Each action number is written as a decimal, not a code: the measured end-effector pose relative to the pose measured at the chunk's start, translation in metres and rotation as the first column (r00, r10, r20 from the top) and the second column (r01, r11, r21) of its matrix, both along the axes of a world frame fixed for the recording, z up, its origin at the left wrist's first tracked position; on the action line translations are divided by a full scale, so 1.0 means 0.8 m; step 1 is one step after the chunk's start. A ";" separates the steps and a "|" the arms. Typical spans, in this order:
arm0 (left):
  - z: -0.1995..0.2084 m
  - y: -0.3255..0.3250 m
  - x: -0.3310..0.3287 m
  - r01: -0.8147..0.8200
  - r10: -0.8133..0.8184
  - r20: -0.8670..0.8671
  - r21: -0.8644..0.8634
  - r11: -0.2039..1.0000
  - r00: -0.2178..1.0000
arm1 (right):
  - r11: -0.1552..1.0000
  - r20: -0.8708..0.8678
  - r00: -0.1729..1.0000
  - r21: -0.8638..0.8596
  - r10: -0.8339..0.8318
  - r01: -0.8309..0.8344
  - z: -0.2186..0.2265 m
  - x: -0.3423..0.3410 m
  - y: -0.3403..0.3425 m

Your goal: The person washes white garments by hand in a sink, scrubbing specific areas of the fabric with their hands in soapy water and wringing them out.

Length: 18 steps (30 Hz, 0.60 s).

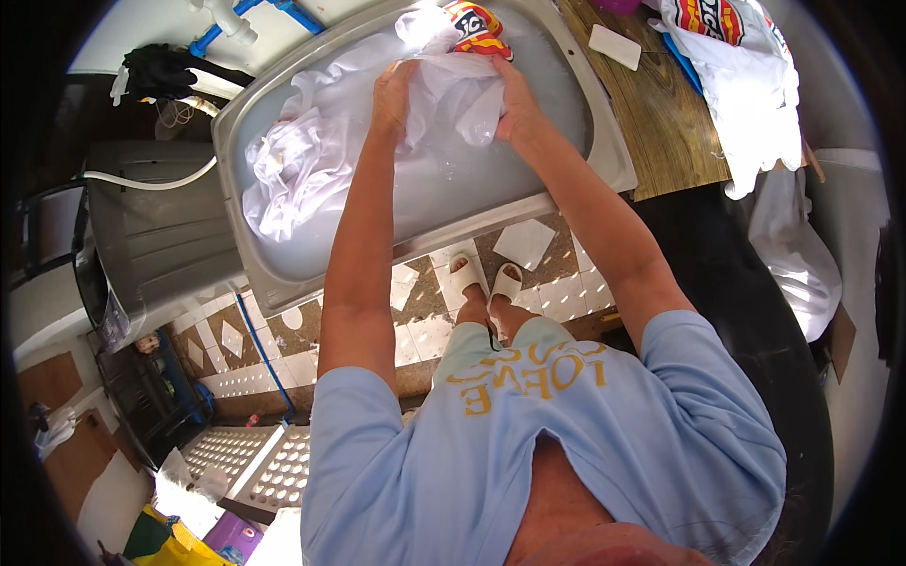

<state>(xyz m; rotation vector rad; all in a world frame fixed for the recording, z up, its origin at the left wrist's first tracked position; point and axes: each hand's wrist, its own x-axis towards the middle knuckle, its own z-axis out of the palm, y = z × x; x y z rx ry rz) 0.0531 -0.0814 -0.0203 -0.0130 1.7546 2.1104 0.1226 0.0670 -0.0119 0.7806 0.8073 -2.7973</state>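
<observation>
Both my hands grip a wet white garment (453, 94) over a metal sink basin (283, 274) filled with cloudy water. My left hand (392, 90) clutches the cloth on its left side. My right hand (514, 94) is closed on its right side. The cloth bunches up between the two hands. More white fabric (293, 174) lies soaking at the left end of the basin. A red and yellow printed patch (477, 28) of cloth shows at the far edge of the water.
A wooden counter (661, 123) right of the sink carries a white soap bar (614, 45) and a pile of white printed clothes (746, 85). A grey bin (151, 236) stands left. Blue-handled taps (241, 19) sit behind. Tiled floor and my white slippers (486, 278) lie below.
</observation>
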 end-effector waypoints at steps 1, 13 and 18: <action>-0.001 0.006 -0.001 0.001 0.000 -0.024 0.075 0.997 1.000 | 1.000 0.017 1.000 -0.029 -0.001 0.002 0.010 0.002 -0.007; 0.012 0.079 0.005 -0.497 -0.010 -0.719 -0.491 0.716 0.695 | 0.973 -0.039 0.976 -0.097 -0.212 0.208 0.011 -0.027 -0.042; 0.007 0.096 0.009 -0.342 -0.004 -0.584 -0.481 0.807 0.812 | 0.991 -0.328 0.942 -0.129 -0.070 0.029 -0.053 -0.039 -0.016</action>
